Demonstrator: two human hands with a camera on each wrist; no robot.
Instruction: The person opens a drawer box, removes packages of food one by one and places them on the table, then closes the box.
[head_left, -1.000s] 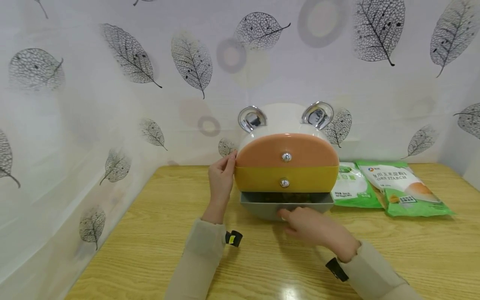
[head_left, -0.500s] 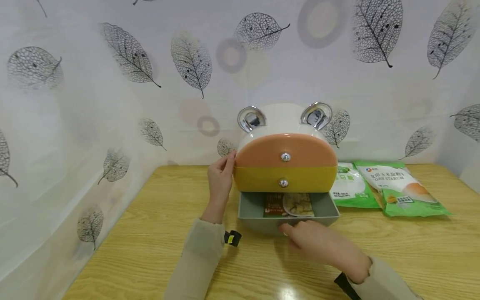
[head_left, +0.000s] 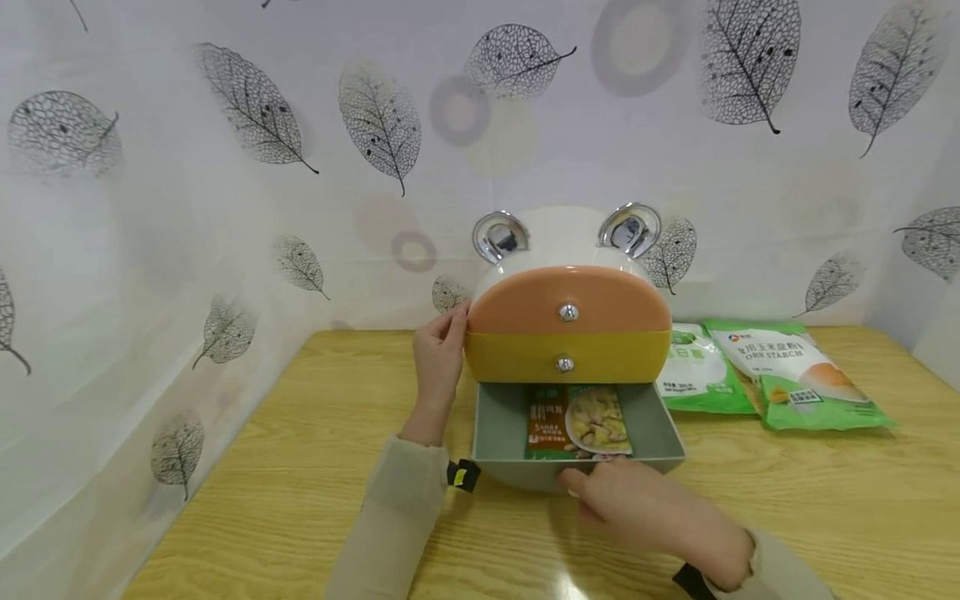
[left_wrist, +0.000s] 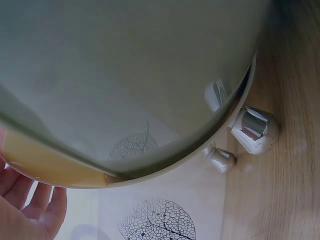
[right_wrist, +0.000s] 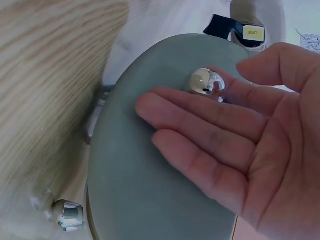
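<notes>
A round-fronted white drawer box [head_left: 566, 233] stands on the table, with an orange drawer front [head_left: 525, 300], a yellow one [head_left: 510, 358] below it and a grey-green drawer [head_left: 495, 425] pulled out at the bottom. In that drawer lies a flat brown-and-green food packet [head_left: 547, 421] with a picture of a dish. My right hand [head_left: 637, 504] holds the grey-green drawer's round silver knob [right_wrist: 202, 81] between index and middle fingers, thumb apart from it. My left hand [head_left: 441, 350] touches the box's left side with its fingertips [left_wrist: 59, 195], beside the orange front.
Two green-and-white bags lie right of the box: a corn starch bag [head_left: 795, 367] and another bag [head_left: 701, 375] partly behind the box. Silver feet [left_wrist: 255, 130] hold the box above the wooden table [head_left: 315, 467]. A leaf-patterned curtain [head_left: 360, 50] hangs behind and at the left.
The bottom drawer has slid out toward me with my right hand at its knob, and the packet inside has come into view. My left hand stays at the box's side.
</notes>
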